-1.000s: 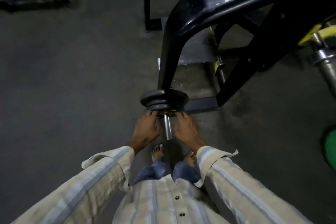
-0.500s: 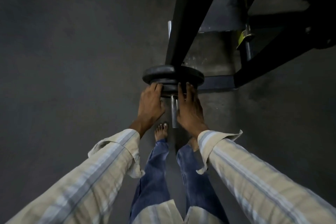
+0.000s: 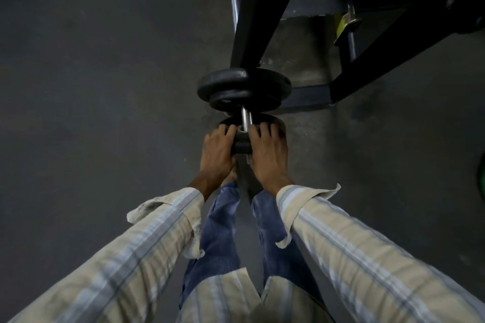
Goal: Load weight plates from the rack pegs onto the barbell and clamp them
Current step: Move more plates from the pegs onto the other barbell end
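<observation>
A small black plate (image 3: 253, 127) was gripped at its rim by the left hand (image 3: 216, 152) and the right hand (image 3: 267, 152), near the tip of the steel peg (image 3: 246, 119). Two larger plates (image 3: 244, 89) were left further up the peg. Seemingly, loading was barely begun; no barbell or clamp was seen.

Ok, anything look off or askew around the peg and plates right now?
Nothing looks damaged or spilled. Both the left hand and right hand hold a small plate partway along the chrome peg, apart from the two plates stacked at the peg's base by the black rack frame. The small plate's tilt is hard to judge in the dim light.
</observation>
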